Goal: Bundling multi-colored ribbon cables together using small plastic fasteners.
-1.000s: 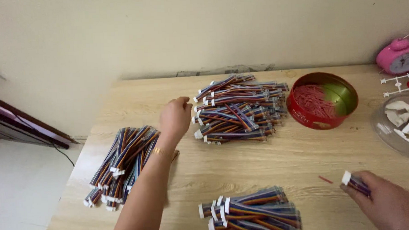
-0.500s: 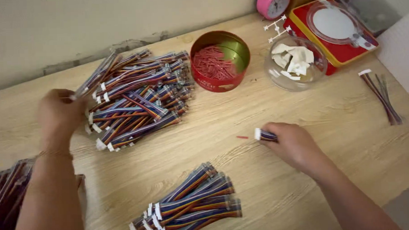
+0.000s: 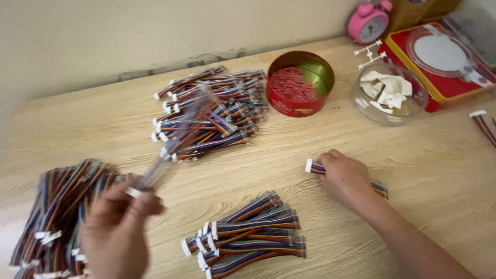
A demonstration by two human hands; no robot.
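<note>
My left hand (image 3: 119, 226) is blurred with motion at the lower left, pinching the white end of a multicoloured ribbon cable (image 3: 171, 145) that sticks up and away from it. My right hand (image 3: 345, 177) rests on the wooden table (image 3: 436, 171), closed over another ribbon cable (image 3: 314, 166) whose white connector pokes out to the left. A small stack of the same cables (image 3: 246, 236) lies between my hands. A larger pile (image 3: 214, 116) sits further back, and another pile (image 3: 55, 218) lies at the left beside my left hand.
A round red tin (image 3: 300, 90) holding red pieces stands behind the piles. To its right are a clear bowl (image 3: 388, 93) of white connectors, a red scale (image 3: 440, 58) and a pink alarm clock (image 3: 368, 20). Loose cables (image 3: 492, 142) lie at the right edge.
My left hand has left the back pile and come down toward the left pile with one cable in it. My right hand stays on its cable.
</note>
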